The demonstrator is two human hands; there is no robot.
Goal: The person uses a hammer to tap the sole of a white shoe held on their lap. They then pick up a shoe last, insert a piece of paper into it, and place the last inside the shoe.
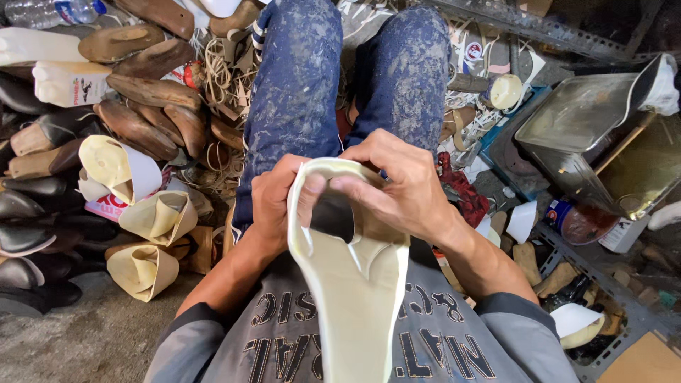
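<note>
Nearest the lens, a cream shoe upper (351,284) is held up over the lap, its pale lining turned to the camera and its dark opening at the top. Its left edge is gripped by the left hand (273,202), thumb on the lining and fingers curled behind. Its top rim is pinched by the right hand (397,184), with the fingertips pressed over the rim beside the opening. Both hands are closed on the upper; neither is free.

Beyond the hands, knees in speckled blue jeans (301,92) are seen, with tangled tan strips (223,78) on the floor between and beside them. To the left, three more folded cream uppers (152,216) are stacked, with black shoes (28,234) at the edge and wooden lasts (142,106) piled further off. To the right, an open metal tin (603,135) and a small tub (574,221) are set among scraps.

As a judgement: the thin rim could be creased or torn if it is pulled too hard by the right fingertips, and the piece could be dropped into the floor litter if either pinch slackens.
</note>
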